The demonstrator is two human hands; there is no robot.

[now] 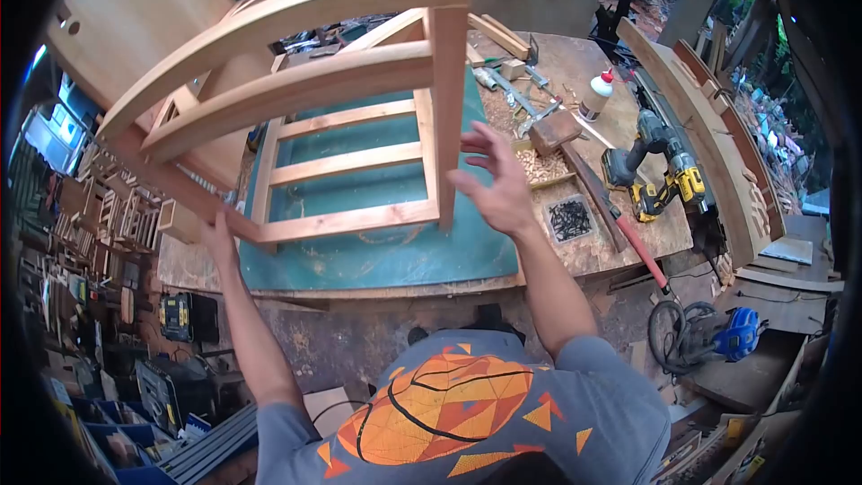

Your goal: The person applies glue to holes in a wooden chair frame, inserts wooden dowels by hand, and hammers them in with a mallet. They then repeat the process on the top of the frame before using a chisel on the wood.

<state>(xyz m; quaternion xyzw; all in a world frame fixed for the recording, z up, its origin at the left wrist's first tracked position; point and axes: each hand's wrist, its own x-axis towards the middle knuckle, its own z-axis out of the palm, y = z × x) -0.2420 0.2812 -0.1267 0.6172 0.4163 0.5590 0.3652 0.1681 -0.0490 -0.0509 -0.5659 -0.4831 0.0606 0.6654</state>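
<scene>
A wooden chair frame [440, 117] with curved back rails and a slatted seat stands on a green mat [395, 271] on the workbench. My left hand [218, 235] is at the lower part of the frame's left post, thumb on the near face, other fingers mostly hidden. Beside the right post, my right hand [496, 181] is open, thumb and fingers spread, holding nothing. Whether its fingertips touch the post is hard to tell.
Right of the mat lie a mallet [555, 131], a red-handled tool [639, 251], a glue bottle [596, 97], cordless drills [660, 157] and a box of dark screws [570, 218]. A wooden panel [135, 18] stands at left. A blue vacuum [738, 334] sits at lower right.
</scene>
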